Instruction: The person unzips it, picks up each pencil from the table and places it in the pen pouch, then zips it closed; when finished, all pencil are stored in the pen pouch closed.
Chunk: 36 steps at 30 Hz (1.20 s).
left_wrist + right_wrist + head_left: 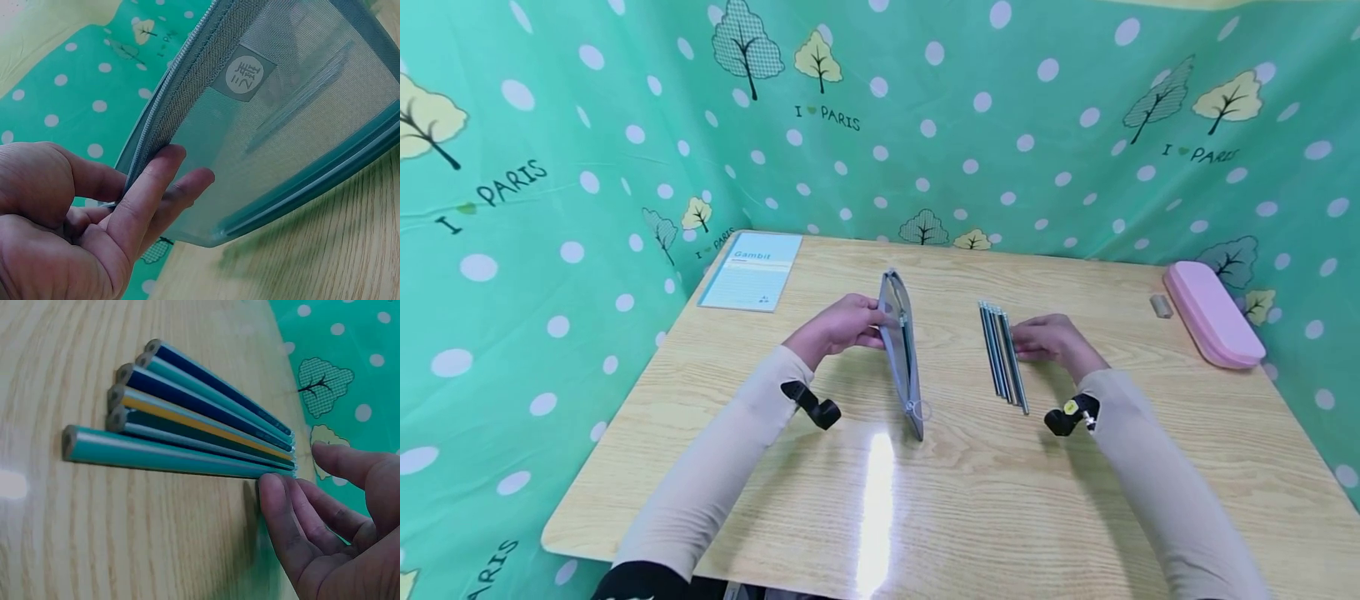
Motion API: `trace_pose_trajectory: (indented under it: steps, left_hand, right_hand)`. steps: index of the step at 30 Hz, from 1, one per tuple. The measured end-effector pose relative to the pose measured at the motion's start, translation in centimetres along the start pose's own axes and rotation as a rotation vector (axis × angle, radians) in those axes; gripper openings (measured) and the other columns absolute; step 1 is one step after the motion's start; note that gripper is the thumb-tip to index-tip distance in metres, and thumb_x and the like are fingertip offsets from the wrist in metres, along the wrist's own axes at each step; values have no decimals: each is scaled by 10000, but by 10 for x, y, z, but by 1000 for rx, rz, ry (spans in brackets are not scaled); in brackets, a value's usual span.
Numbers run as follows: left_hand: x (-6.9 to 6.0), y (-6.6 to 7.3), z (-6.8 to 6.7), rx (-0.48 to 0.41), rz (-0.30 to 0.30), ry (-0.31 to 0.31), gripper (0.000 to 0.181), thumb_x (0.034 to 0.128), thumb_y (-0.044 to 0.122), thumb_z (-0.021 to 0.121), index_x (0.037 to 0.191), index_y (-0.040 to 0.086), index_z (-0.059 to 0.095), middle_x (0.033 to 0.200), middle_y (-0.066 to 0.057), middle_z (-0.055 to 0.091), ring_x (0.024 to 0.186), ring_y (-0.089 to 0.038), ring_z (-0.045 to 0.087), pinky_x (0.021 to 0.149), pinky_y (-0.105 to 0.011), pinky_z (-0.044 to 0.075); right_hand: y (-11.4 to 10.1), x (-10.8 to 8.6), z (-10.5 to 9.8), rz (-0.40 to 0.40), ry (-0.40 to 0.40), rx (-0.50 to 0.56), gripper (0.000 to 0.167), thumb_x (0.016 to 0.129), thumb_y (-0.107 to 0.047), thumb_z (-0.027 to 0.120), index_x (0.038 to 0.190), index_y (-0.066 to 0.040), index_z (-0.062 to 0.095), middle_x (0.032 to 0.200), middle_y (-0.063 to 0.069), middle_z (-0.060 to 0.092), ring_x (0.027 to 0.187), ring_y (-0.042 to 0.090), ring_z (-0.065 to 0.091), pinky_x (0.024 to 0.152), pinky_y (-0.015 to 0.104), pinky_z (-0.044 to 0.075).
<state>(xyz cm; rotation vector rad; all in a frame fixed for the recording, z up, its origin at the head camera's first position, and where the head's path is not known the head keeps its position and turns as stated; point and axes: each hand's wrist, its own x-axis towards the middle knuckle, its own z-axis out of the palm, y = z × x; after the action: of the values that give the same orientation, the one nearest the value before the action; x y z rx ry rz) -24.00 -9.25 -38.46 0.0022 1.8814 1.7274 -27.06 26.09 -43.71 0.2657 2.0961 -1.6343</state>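
Observation:
My left hand (844,323) holds a grey-green mesh zipper pouch (897,354) upright on its edge, thumb on one side and fingers on the other. The zipper side of the pouch faces up, and its top looks parted. In the left wrist view the see-through mesh (300,119) shows a round printed label (244,74). Several pencils (997,354) lie side by side on the table, right of the pouch. Beside their far ends is my right hand (1051,340), its fingertips against the outermost green pencil (162,454). Its thumb stands apart from the fingers.
A pale blue notebook (751,271) lies at the table's back left. At the right edge is a pink pencil case (1213,312) with a small grey eraser (1161,306) next to it. Green dotted cloth (970,133) hangs behind the wooden table (970,500).

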Motion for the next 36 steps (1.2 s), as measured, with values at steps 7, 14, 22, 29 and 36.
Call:
trace_pose_trajectory:
  steps: [7, 14, 22, 29, 36]
  left_hand:
    - [1, 1, 1, 8, -4, -2, 369, 1058, 20, 507, 1391, -139, 523, 1269, -302, 629, 846, -188, 719, 709, -206, 644]
    - [1, 2, 2, 18, 0, -2, 366, 1052, 17, 520, 1380, -144, 532, 1243, -275, 640, 844, -189, 718, 696, -200, 641]
    - [1, 2, 2, 19, -8, 1, 365, 1055, 21, 520, 1381, -142, 534, 1245, -265, 645, 828, -180, 721, 718, -215, 647]
    - [0, 2, 1, 23, -8, 6, 363, 1061, 33, 516, 1381, -136, 538, 1199, -233, 658, 848, -188, 718, 727, -221, 649]
    - [-1, 2, 2, 14, -13, 5, 379, 1059, 28, 520, 1400, -137, 521, 1148, -204, 661, 837, -181, 715, 728, -220, 648]
  right_hand:
    - [7, 5, 3, -5, 42, -113, 498, 993, 5, 649, 1414, 185, 452, 797, -29, 691, 698, 47, 675, 740, 220, 652]
    - [8, 6, 6, -30, 89, -206, 444, 972, 13, 670, 1355, 183, 524, 878, 35, 710, 677, 50, 675, 718, 231, 655]
    - [6, 4, 8, -43, 128, -281, 408, 953, 26, 686, 1310, 180, 564, 937, 130, 729, 666, 64, 680, 693, 242, 658]
    - [4, 3, 12, -68, 184, -389, 351, 910, 21, 738, 1220, 152, 638, 1032, 230, 726, 657, 91, 691, 668, 241, 654]
    - [5, 5, 9, -52, 162, -340, 400, 939, -10, 688, 1284, 170, 597, 933, 146, 714, 660, 71, 670, 679, 243, 658]
